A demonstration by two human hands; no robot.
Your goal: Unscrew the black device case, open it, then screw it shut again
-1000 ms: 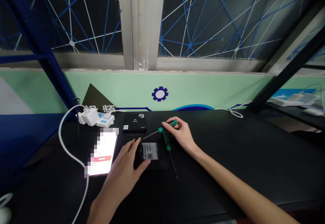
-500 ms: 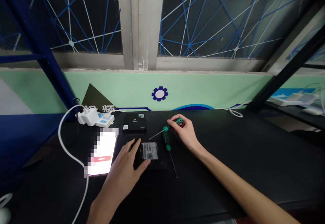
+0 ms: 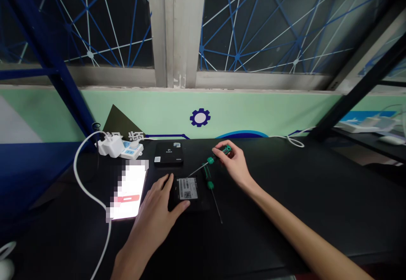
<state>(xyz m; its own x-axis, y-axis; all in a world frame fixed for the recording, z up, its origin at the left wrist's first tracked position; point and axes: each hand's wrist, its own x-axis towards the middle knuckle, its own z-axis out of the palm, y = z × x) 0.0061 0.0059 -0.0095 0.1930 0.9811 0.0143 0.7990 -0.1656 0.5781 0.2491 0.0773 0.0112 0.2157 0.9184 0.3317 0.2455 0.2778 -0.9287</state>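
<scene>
A black bench [image 3: 304, 216] spreads across the lower view. On it, the left hand [image 3: 161, 199] is spread wide, thumb and fingers over the left side of a dark box, seemingly bracing it rather than gripping. The right hand [image 3: 233, 161] has thumb and fingers closed around a screwdriver handle. A lit screen [image 3: 130, 189] lies just left of the left forearm. The labelled black box [image 3: 188, 189] lies flat between the hands; a second black box [image 3: 168, 154] sits behind it. The held screwdriver [image 3: 210, 160] slants down leftward, its tip at the labelled box's far edge; contact is too small to tell. Even downward pressure and a more upright shaft should give better control, fingertips well off the tip. The other screwdriver [image 3: 210, 184], lying just right of the box, could get knocked. The widest room is rightward; the screen crowds the left.
</scene>
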